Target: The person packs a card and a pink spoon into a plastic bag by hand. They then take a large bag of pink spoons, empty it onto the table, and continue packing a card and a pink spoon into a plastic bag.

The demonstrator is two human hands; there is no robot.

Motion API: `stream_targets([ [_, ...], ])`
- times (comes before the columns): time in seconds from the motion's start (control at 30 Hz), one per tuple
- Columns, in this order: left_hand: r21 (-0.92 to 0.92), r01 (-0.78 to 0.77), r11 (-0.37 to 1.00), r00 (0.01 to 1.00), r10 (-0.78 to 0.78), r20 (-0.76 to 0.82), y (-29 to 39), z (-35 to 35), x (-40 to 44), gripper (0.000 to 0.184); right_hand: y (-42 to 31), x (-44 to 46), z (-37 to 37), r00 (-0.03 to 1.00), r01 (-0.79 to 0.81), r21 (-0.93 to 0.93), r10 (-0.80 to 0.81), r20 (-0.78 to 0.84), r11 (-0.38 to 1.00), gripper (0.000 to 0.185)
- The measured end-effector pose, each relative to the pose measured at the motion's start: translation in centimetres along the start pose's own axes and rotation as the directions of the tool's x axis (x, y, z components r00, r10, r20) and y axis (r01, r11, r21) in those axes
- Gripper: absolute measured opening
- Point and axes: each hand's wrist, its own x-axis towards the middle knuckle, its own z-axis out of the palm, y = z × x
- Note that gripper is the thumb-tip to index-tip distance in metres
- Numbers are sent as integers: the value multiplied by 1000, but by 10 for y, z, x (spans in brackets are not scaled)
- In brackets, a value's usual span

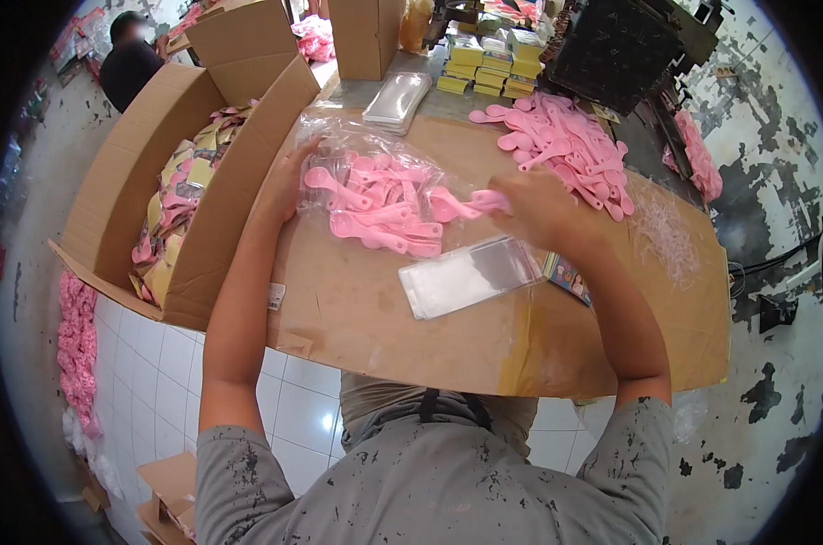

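Looks partway to me. There's a bunch of pink spoons (375, 221) in or on the clear bag (334, 125) mid-frame, and the loose pile (566, 150) at upper right is presumably what's left. Right hand (540, 207) has its grip closed around a few spoons; left hand (290, 182) is at the bag's left edge, can't tell if it's pinching. Box (236, 186) at left holds packets that look done.
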Motion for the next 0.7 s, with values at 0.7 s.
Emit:
stream_targets([
  [0.7,-7,-21,1000,1000,21,4,4,7,-6,58,-22,6,32,992,-82,284,105,-65,955,33],
])
